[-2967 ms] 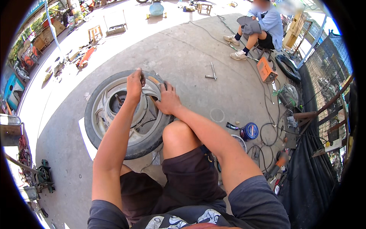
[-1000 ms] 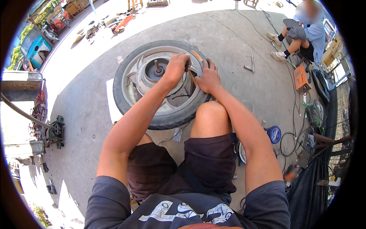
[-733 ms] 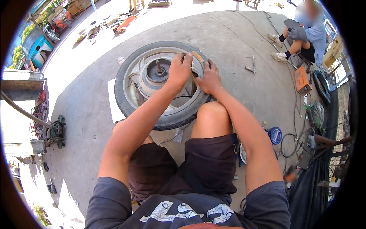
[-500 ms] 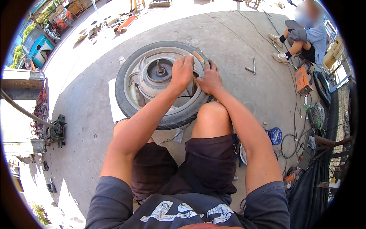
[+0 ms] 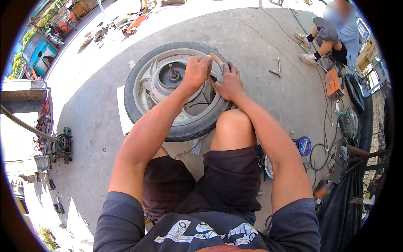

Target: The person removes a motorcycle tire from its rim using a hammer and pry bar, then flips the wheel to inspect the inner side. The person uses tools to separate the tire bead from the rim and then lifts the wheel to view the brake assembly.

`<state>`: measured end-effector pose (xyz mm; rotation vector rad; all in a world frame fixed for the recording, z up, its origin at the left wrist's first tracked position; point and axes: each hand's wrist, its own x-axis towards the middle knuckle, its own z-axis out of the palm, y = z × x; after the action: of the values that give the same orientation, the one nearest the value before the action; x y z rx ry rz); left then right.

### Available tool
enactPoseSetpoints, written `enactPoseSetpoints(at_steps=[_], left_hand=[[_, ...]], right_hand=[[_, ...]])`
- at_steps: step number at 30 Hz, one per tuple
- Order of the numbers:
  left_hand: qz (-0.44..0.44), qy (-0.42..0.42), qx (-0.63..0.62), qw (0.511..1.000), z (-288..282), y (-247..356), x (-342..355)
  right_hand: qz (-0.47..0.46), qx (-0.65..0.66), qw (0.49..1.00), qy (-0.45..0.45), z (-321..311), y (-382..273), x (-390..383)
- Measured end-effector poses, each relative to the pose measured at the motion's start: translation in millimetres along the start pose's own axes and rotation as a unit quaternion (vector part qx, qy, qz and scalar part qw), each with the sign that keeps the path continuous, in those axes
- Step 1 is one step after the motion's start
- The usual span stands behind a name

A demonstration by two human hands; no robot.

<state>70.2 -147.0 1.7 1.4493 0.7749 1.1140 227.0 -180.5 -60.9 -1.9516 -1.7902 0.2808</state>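
A spoked wheel with a black tyre (image 5: pixel 133 98) lies in front of my knees, its pale metal rim and dark hub (image 5: pixel 174 76) facing up. A threaded axle stands from the hub. My left hand (image 5: pixel 197 72) is closed in a fist above the rim's right side; what it grips is mostly hidden. Beside that fist, an orange-brown strip (image 5: pixel 216 58) shows along the rim's edge. My right hand (image 5: pixel 230 84) rests over the tyre's right side, fingers bent on it and the thumb toward the rim.
A T-shaped metal tool (image 5: pixel 278 69) lies on the concrete to the right. Beyond it are an orange box (image 5: pixel 333 85), cables and a seated person (image 5: pixel 342 40). A blue round tin (image 5: pixel 302 145) stands near my right forearm. A green jack-like device (image 5: pixel 63 145) is at left.
The wheel has shifted slightly left and away from me. My left fist has moved a little to the left; my right hand stays on the tyre.
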Motion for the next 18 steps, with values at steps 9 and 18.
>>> enactPoseSetpoints(at_steps=[9, 18], left_hand=[[0.013, -0.062, -0.036, 0.997, -10, -1, -14], [0.050, 0.023, 0.102, 0.993, -5, -6, -16]], right_hand=[[0.009, -0.007, 1.000, -0.005, -1, -2, 1], [0.000, -0.007, 1.000, 0.004, -1, 0, 1]])
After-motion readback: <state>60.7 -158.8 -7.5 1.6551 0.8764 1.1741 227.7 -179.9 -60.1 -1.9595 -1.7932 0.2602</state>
